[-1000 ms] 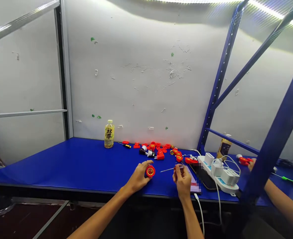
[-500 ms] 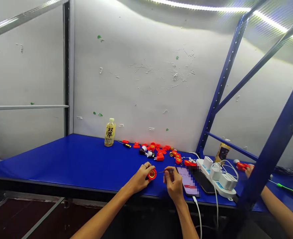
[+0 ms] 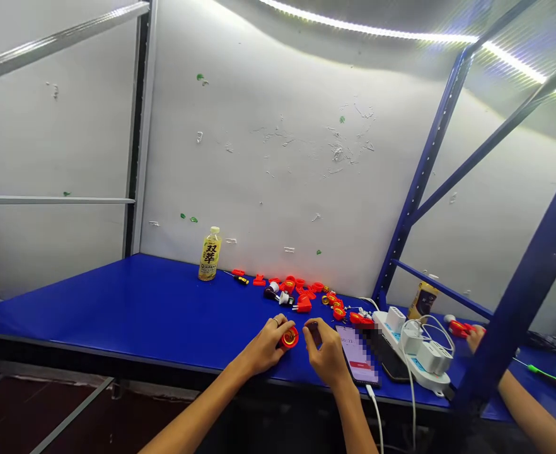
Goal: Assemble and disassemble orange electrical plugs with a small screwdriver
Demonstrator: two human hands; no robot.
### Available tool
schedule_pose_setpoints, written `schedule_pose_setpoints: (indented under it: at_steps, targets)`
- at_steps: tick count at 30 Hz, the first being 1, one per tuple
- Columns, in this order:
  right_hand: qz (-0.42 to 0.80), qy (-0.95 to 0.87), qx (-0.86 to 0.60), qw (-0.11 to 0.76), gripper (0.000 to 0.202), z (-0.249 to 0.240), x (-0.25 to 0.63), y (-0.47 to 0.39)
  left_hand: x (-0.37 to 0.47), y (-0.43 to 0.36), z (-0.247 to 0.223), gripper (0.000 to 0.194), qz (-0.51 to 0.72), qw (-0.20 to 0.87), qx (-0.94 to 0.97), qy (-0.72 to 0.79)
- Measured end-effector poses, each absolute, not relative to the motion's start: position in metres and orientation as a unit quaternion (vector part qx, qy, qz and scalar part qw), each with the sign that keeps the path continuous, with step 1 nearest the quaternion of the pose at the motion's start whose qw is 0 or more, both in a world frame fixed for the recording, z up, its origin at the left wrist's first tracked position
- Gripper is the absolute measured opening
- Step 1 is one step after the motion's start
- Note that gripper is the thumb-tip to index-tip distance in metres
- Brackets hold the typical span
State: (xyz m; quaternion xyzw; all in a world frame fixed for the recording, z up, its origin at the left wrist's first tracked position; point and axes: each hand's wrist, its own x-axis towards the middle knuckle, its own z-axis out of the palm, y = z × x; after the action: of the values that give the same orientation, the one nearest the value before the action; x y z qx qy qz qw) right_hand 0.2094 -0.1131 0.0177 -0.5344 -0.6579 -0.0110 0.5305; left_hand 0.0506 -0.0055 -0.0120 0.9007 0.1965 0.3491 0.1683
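Note:
My left hand (image 3: 269,345) is closed around a red lamp socket (image 3: 297,336), whose open mouth and brass-coloured lining face up toward me. Just to its right, my right hand (image 3: 328,354) is pinched, with a dark handle (image 3: 314,334) showing between the fingers. It looks like the screwdriver whose thin shaft showed earlier; now I cannot make out the shaft. The right hand is apart from the socket. A lit phone (image 3: 357,356) lies beside my right hand, with a white cable plugged in.
Red plastic parts (image 3: 302,304) and brass pieces lie along the back. A yellow-black screwdriver (image 3: 241,279) and a drink bottle (image 3: 210,255) stand or lie left of them. Right are a dark phone (image 3: 394,359), a power strip (image 3: 422,366), a blue post (image 3: 519,284) and another person's hand (image 3: 475,339).
My right hand has drawn back slightly from the socket, and the thin shaft that pointed at it no longer shows. The left hand still grips the socket. The view has shifted a little.

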Motion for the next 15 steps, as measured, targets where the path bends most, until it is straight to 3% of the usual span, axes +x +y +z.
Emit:
schedule_pose_setpoints:
  at_steps: [15]
  targets:
    - [-0.020,-0.659,-0.525,0.538,0.016,0.0166,0.2030,-0.1148,0.0487,-0.0039,-0.0149,0.056,0.356,0.174,0.895,0.204]
